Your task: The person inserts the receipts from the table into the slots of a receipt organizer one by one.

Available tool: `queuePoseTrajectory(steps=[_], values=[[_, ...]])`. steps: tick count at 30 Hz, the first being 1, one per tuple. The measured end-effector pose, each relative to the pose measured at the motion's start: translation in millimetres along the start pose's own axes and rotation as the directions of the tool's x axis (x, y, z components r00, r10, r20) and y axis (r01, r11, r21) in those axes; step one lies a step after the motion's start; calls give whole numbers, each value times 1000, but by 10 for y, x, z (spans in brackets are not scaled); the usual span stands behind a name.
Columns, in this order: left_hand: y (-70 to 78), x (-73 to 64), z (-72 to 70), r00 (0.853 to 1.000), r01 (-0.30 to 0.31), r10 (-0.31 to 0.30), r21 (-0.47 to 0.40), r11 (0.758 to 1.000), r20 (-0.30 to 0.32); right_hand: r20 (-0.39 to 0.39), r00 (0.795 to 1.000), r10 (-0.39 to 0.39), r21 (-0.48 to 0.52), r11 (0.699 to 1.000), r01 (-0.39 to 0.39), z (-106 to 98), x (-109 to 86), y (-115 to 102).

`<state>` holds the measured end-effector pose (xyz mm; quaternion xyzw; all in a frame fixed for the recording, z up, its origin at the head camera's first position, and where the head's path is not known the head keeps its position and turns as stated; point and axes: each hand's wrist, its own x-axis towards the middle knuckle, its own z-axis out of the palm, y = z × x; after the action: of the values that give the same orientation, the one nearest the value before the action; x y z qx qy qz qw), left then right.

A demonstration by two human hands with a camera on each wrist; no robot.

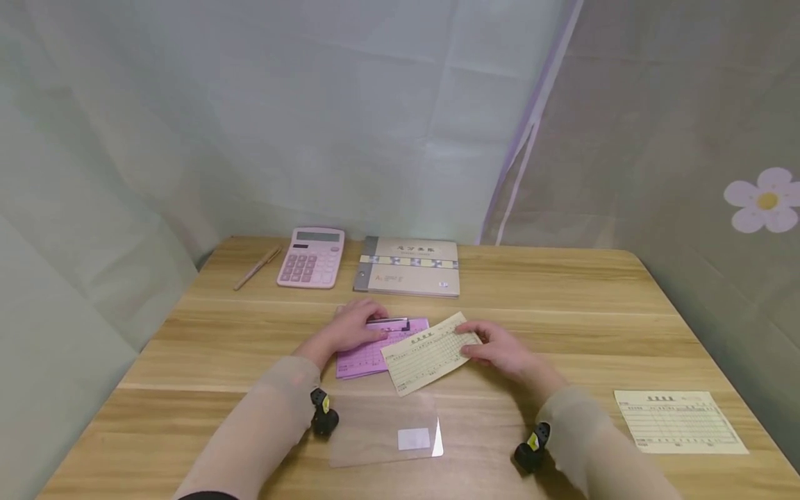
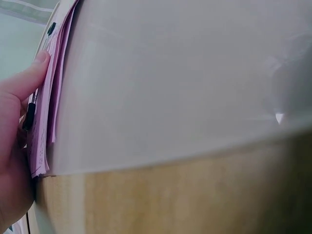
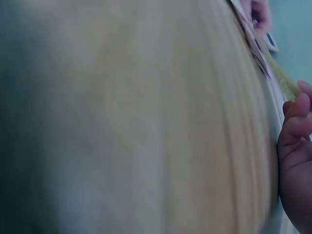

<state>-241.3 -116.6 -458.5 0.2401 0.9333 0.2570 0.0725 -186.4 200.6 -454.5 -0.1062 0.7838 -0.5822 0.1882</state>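
A clear clipboard lies in the middle of the table, its metal clip at the far end. Purple printed slips rest on it under the clip. My left hand grips the clipboard's clip end, fingers about the clip and thumb over the slips. In the left wrist view the thumb lies along the purple slips. My right hand pinches a pale yellow printed slip by its right end, thumb below and fingers above. That slip is tilted and overlaps the purple ones.
Another pale yellow slip lies at the table's right side. Along the back are a pink calculator, a pen and a ledger book. Curtains hang behind the wooden table. A white label shows through the clipboard.
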Motion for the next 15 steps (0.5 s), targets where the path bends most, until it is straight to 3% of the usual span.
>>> queuePoseTrajectory(steps=[6,12,15], values=[[-33,33,16,1000,15,-15,9,1000,10,40,999,20,-11,1000,-19,157,13,-20],[-32,51,-21,999,10,-9,-20,1000,50,118,993,17,118,993,-31,324,12,-61],[-7,52,-67,997,10,-8,-34,999,77,141,990,12,120,992,-29,393,22,-87]])
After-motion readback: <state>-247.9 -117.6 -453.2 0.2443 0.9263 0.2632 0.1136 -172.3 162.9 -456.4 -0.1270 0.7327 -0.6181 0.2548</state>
